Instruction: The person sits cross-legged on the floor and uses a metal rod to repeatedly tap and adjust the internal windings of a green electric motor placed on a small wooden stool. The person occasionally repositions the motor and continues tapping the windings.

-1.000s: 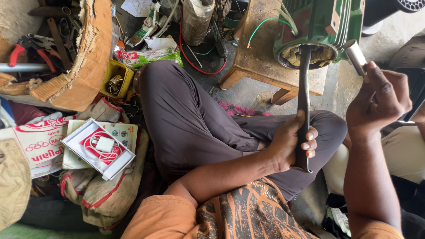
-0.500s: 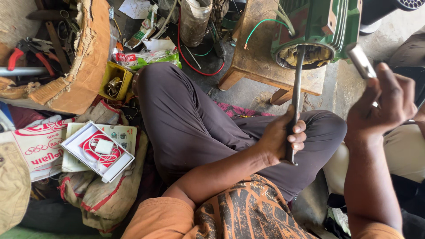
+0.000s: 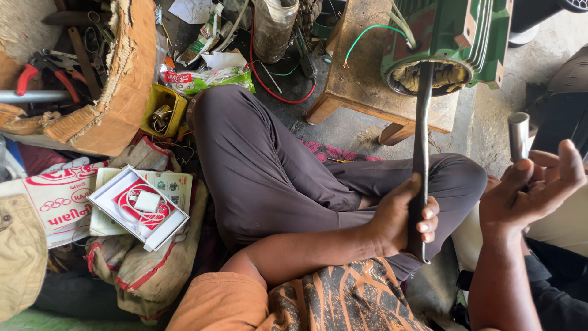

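My left hand (image 3: 401, 222) grips the lower part of a long dark metal bar (image 3: 420, 141). The bar stands nearly upright, and its top end reaches into the open end of a green electric motor (image 3: 456, 37), against the copper windings (image 3: 450, 75). My right hand (image 3: 531, 187) is off to the right of the bar, at about knee height. It holds a short silver metal tube (image 3: 518, 135) that sticks up above the fingers. The motor rests on a low wooden stool (image 3: 358, 67) in front of my crossed legs (image 3: 275, 178).
A torn cardboard box (image 3: 116, 92) with red-handled pliers (image 3: 43, 70) and other tools sits at the left. Nearer lie a small yellow box (image 3: 162, 110), an open white box (image 3: 138, 208) holding a cable, sacks and packets. A plastic jar (image 3: 272, 27) and red wire (image 3: 269, 86) stand behind my knee.
My right hand with the silver tube has dropped lower and slightly right, away from the motor. My left hand still holds the bar in the motor's opening.
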